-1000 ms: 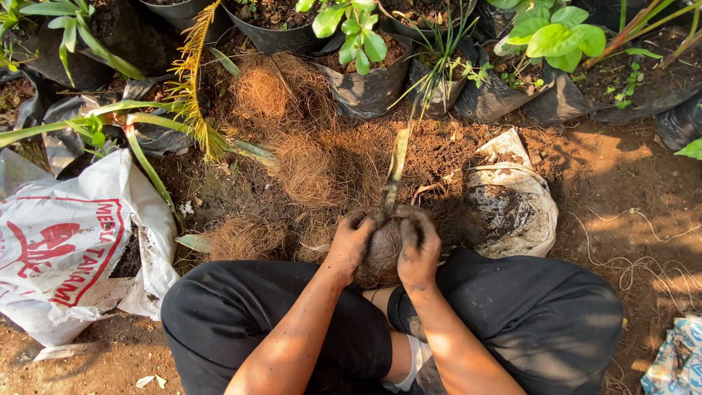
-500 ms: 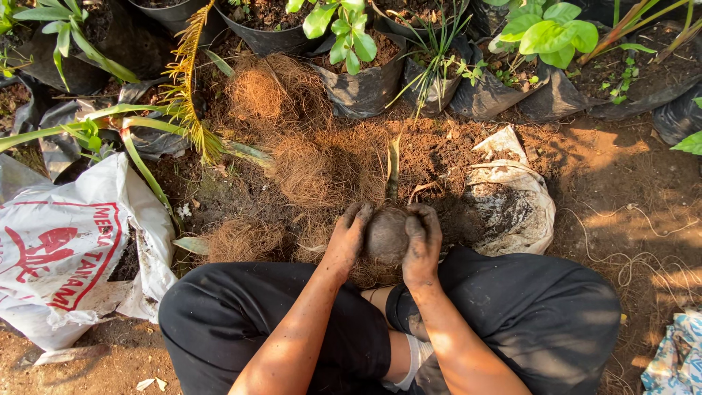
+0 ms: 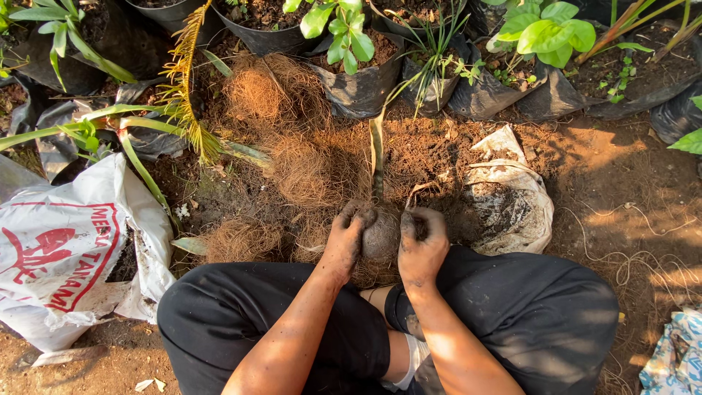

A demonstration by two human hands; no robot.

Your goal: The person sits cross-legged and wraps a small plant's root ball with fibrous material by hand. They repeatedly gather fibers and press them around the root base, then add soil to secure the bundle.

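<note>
I sit on the ground with my knees apart. My left hand [image 3: 345, 235] and my right hand [image 3: 422, 245], both dirty with soil, press against the two sides of a rounded brown root ball [image 3: 382, 238] between them. A thin upright plant stem with a narrow leaf [image 3: 376, 157] rises from the ball. Brown coconut fibre [image 3: 300, 172] lies in loose heaps just beyond my hands, on dark soil.
A white sack with red print [image 3: 62, 256] lies open at the left. A smaller white bag holding soil [image 3: 512, 208] sits right of my hands. Several black grow bags with green plants [image 3: 358, 80] line the far side. A patterned cloth [image 3: 673, 358] shows at the bottom right.
Both hands with the root ball shifted slightly, and the stem now stands more upright. My fingers have spread further around the ball's sides.
</note>
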